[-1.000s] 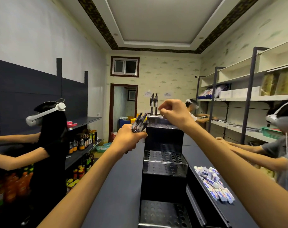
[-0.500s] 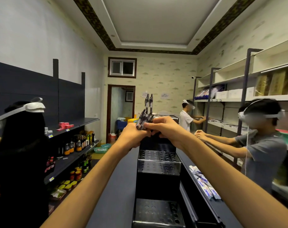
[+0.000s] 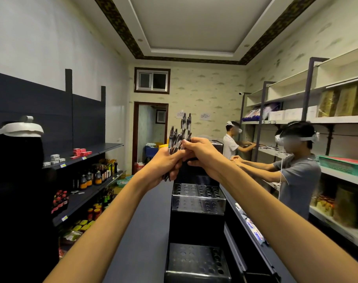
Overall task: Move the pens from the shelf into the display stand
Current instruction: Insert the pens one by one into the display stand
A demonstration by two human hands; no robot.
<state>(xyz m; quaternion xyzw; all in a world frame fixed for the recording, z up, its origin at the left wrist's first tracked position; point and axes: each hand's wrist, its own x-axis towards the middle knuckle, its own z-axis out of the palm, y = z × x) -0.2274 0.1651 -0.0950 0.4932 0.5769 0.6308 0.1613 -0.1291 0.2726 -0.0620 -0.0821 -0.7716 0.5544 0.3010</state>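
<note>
My left hand grips a bundle of several dark pens, held upright in front of me. Right beside it, my right hand pinches a pen at the right side of that bundle. Two pens stand upright in the top tier of the black stepped display stand, just behind my hands. The stand's lower tiers show rows of round holes with nothing in them.
A dark shelf top runs left of the stand. Small white packets lie to its right. One person stands close on the left. Two people work at the right-hand shelves.
My right hand came down from the stand's top tier to the bundle in my left hand and now pinches a pen there. The view shifted slightly left.
</note>
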